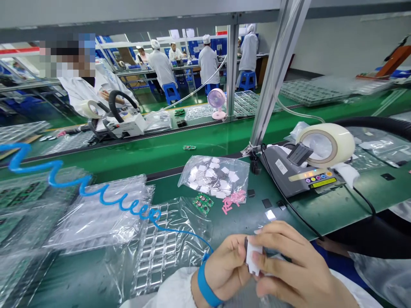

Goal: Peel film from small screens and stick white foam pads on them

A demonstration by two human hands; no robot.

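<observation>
Close to my body, both hands meet around a small white rectangular piece [254, 257] with a dark edge on its left side. Thumb and fingers of my left hand [229, 261] grip that piece from the left. My right hand [289, 265] presses its fingers on the white face from the right. A blue wrist strap [206, 284] circles my left wrist, and a coiled blue cord [128, 205] runs from it to the left. Just beyond my hands lie a white square [270, 214] and a dark square pad [266, 202].
A clear bag of white pieces [212, 175], pink strips [233, 200] and a green circuit board [203, 203] lie ahead. Clear plastic trays [154, 252] cover the left. A grey tape dispenser [284, 171] stands right, near a metal post [272, 72]. Several people work beyond the green conveyor belt [154, 154].
</observation>
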